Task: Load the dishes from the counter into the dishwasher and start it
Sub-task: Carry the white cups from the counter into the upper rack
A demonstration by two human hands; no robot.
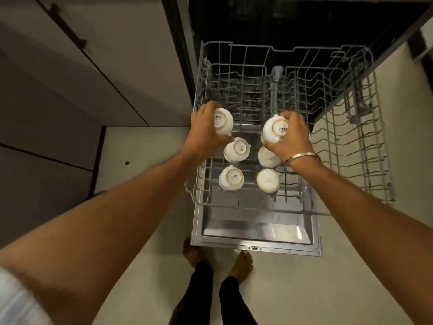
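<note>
cup (223, 121) in left grip (206, 130), over rack (241, 205)

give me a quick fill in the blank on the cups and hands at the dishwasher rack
1. Each hand holds one white ____.
2. The left hand and right hand hold theirs bottom side ____.
3. Counting the two held, the cups over the rack number ____.
4. The bracelet sits on the ____ wrist.

Missing words: cup; up; six; right

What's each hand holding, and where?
Left hand grips an upturned white cup round its side; right hand grips another cup likewise.
</note>
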